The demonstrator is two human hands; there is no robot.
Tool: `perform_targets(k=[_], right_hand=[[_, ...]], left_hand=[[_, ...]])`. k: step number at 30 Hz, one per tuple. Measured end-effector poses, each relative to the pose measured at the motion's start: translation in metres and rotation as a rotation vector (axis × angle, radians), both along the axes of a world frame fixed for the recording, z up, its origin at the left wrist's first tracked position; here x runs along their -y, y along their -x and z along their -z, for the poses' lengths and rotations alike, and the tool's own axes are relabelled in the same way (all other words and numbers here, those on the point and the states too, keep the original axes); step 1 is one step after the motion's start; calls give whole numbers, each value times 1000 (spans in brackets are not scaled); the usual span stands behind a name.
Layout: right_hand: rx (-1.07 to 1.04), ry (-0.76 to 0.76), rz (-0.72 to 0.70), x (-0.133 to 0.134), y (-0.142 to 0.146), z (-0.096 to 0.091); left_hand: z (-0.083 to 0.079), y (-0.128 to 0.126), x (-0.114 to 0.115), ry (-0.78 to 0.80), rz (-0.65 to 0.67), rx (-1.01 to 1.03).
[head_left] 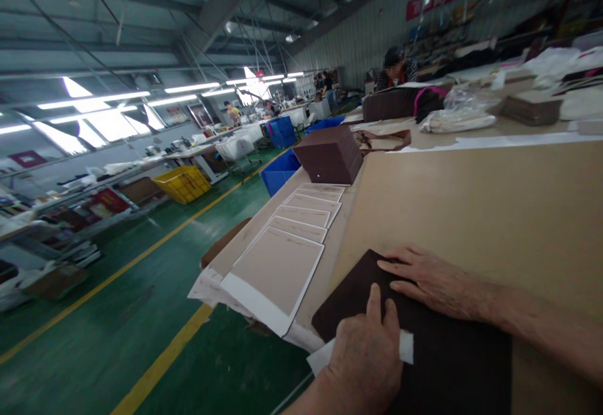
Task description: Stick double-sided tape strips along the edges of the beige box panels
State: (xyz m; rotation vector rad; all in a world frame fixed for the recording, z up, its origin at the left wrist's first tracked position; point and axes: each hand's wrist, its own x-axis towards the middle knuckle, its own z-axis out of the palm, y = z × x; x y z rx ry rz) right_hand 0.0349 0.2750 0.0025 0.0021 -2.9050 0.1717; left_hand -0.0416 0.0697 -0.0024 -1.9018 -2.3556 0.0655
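A dark brown flat panel (452, 365) lies on the near part of the table. My right hand (426, 280) reaches in from the right and rests on the panel's upper part, fingers stretched out and holding nothing. Low in the middle, my left hand (365, 355) is over the panel's left side, index and middle fingers pointing forward. A white strip (406, 347) sticks out on both sides of this hand, gripped beneath it; its material is unclear. Left of the panel, several beige pieces with white borders (277, 267) overlap in a row.
A tall stack of dark brown panels (327, 154) stands behind the beige pieces. Plastic-wrapped goods (459, 110) lie at the back. Beyond the table's left edge are a blue bin (280, 173), a yellow bin (183, 184) and the green floor. A person (396, 70) is at the far side.
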Motion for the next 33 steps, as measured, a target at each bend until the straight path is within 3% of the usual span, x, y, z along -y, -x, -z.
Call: perform_targets(k=[5, 13, 16, 19, 24, 26, 29, 31, 33], right_hand=[[38, -8, 17, -2, -9, 0], [-49, -41, 157, 8, 36, 6], [-46, -12, 185, 11, 38, 8], [-10, 13, 164, 15, 16, 10], [77, 146, 147, 35, -57, 15], [32, 252, 143, 50, -87, 20], [-156, 335, 7, 74, -119, 29], [-199, 272, -63, 89, -128, 32], [-196, 104, -42, 101, -127, 37]], left_hand=[[-3, 0, 0, 28, 3, 33], [-1, 0, -1, -13, -24, 25], [-2, 2, -1, -4, -35, 33], [-3, 2, 0, -7, -27, 71], [-14, 5, 4, -21, -9, 119], [-20, 10, 11, -74, -6, 163], [-25, 19, 32, -260, -5, 262], [-21, 26, 50, -394, 8, 319], [-11, 33, 65, -484, 31, 329]])
